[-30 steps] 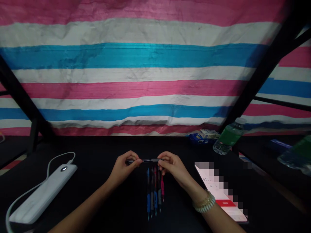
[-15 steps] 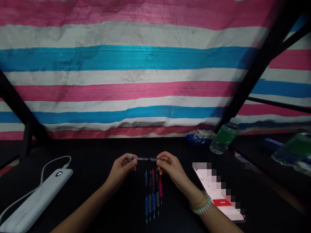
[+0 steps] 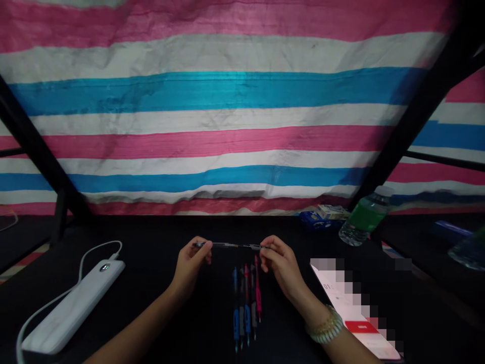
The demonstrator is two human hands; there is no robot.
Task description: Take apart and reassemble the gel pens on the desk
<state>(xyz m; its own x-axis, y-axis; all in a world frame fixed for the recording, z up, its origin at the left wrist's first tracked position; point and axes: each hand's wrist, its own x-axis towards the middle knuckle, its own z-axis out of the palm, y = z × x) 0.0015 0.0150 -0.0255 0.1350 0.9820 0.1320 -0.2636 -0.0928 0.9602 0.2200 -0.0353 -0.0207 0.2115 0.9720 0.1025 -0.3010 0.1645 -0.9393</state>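
Both my hands hold one thin dark pen (image 3: pixel 232 245) level above a black table (image 3: pixel 159 283). My left hand (image 3: pixel 193 262) pinches its left end. My right hand (image 3: pixel 280 263) pinches its right end, with a beaded bracelet on that wrist. The pen looks stretched out, a thin refill showing between the two halves. Below it, several pens (image 3: pixel 246 303) in blue, grey and pink lie side by side on the table, pointing toward me.
A white power bank (image 3: pixel 71 308) with a white cable lies at the left. A phone (image 3: pixel 356 313) with a lit screen lies at the right. A green-labelled bottle (image 3: pixel 364 216) and a small blue box (image 3: pixel 322 216) sit at the back right, before a striped tarp (image 3: pixel 227 126).
My hands have drawn apart along the pen, so it now looks longer, with a thin middle part showing. The view has shifted slightly.
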